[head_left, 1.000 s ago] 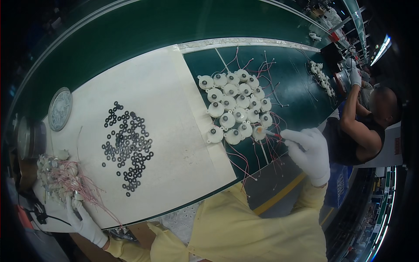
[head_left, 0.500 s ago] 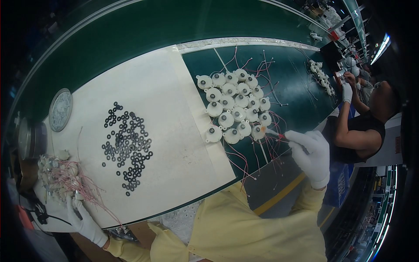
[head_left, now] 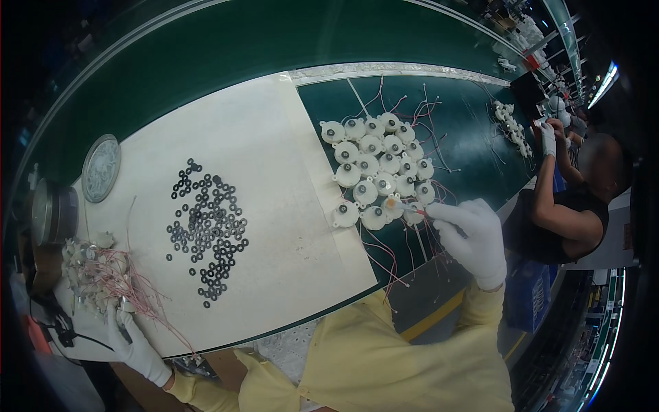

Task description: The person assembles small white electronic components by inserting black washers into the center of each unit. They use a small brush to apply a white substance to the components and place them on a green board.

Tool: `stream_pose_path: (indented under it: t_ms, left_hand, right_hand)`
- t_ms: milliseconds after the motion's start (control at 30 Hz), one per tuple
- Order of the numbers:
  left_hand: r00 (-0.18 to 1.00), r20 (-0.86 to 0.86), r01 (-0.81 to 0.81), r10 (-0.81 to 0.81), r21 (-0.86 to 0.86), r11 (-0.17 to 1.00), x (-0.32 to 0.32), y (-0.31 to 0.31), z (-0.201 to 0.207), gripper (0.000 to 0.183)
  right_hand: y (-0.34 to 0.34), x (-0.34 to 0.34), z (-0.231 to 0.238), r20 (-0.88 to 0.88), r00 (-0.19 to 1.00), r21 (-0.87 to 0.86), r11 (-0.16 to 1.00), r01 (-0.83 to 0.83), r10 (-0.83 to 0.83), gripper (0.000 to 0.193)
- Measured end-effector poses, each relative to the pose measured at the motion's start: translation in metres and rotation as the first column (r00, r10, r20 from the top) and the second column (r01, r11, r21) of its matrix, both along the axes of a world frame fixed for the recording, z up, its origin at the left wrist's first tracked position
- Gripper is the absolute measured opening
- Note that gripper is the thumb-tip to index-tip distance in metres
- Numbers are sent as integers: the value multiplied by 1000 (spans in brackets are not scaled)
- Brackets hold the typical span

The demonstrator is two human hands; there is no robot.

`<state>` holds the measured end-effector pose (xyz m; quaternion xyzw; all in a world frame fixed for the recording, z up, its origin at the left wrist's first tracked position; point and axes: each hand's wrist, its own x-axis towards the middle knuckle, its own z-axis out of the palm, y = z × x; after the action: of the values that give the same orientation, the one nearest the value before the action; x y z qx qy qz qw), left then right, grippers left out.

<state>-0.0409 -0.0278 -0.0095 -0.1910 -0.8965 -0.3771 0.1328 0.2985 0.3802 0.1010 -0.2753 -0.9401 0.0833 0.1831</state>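
My white-gloved right hand [head_left: 473, 237] pinches a small brush [head_left: 420, 211] with a reddish handle. Its pale, orange-tinted tip reaches over the near edge of a cluster of round white motors [head_left: 388, 163], each with a dark-tipped shaft pointing up. From the cluster's edges trail thin pink and white wires. On the left, my gloved left hand [head_left: 139, 349] lies at the table edge with thumb and fingers apart. Its fingertips touch or nearly touch a heap of similar motors with tangled pink wires [head_left: 110, 275]; the exact contact is unclear.
Many small black rings [head_left: 209, 230] lie scattered on the white sheet [head_left: 288, 240]. A round dish [head_left: 101, 168] and a dark round container [head_left: 55, 211] stand at the left. More white parts [head_left: 511, 127] sit far right, near a co-worker [head_left: 570, 206]. A blue crate [head_left: 527, 295] stands below.
My right hand and the brush have moved left and slightly up; the tip has passed to a neighbouring motor. The whole view has shifted slightly. My left hand stays by the heap.
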Motion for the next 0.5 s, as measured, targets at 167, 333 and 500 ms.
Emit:
stream_pose_path:
  t_ms: [167, 333, 500]
  left_hand:
    - [1000, 8, 3, -4, 13, 1000, -1, -2, -2, 35]
    - [1000, -2, -2, 2, -27, 1000, -2, -2, -1, 36]
    - [1000, -2, -3, 3, -11, 1000, -2, -2, -2, 36]
  right_hand:
    - [0, 4, 0, 6, 1000, -4, 1000, 8, -8, 24]
    - [-1, 5, 2, -68, 997, -8, 1000, 19, -20, 25]
    - [-2, -3, 1, -16, 1000, -17, 1000, 8, -8, 25]
